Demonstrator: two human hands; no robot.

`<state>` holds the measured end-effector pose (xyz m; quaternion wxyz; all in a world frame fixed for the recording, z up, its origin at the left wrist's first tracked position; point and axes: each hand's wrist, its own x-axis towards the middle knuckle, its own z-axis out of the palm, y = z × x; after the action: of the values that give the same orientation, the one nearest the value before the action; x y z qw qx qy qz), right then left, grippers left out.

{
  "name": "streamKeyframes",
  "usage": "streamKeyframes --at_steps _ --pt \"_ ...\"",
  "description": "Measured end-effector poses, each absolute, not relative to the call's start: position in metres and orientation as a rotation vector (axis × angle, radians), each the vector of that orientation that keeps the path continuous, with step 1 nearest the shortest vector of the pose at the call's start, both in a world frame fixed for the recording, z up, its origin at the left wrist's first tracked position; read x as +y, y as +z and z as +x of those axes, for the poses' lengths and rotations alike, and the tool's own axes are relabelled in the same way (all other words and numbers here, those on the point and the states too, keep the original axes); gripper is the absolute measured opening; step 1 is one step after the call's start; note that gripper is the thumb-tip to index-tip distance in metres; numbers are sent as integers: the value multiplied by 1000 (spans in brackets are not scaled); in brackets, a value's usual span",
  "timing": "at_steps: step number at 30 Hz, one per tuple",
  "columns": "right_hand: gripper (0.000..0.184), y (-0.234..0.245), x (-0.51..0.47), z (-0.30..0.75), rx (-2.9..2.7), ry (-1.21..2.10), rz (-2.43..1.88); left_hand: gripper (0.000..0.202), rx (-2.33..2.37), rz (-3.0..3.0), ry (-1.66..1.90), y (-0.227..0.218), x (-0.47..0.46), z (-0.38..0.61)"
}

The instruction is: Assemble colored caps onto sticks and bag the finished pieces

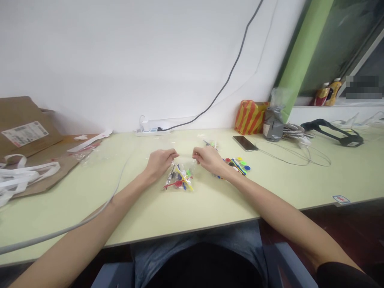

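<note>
A clear plastic bag (179, 179) of coloured plastic pieces lies on the pale green desk (216, 208), just below both hands. The left hand (160, 162) and right hand (208, 159) sit at its top edge, fingers curled together; whether they pinch the film is hard to make out. Loose coloured pieces (237, 165) lie at 3 o'clock, partly hidden by the right hand; a smartphone (245, 143) lies at 2 o'clock.

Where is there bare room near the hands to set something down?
Bare desk lies in front of the plastic bag of coloured pieces, and another patch lies right of the loose coloured pieces, below the wire loop. It is crowded around the left hand and right hand.
</note>
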<state>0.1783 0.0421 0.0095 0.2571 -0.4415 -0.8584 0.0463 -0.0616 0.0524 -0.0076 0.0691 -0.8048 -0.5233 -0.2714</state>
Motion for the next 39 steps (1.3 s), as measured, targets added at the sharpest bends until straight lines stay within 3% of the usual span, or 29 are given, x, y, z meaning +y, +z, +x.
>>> streamKeyframes --at_steps 8,16,28,39 --pt "16 6 49 183 -2246 136 -1199 29 -1506 -2432 -1033 -9 49 -57" --pt "18 8 51 183 -2283 144 -1229 31 -1599 -2400 -1003 -8 45 -54" --pt "14 60 141 150 -2560 -112 -1394 32 -1688 -2270 -1125 -8 48 -64" --pt "30 17 209 139 -2156 37 -1778 29 -1711 -2279 -1081 -11 47 -59"
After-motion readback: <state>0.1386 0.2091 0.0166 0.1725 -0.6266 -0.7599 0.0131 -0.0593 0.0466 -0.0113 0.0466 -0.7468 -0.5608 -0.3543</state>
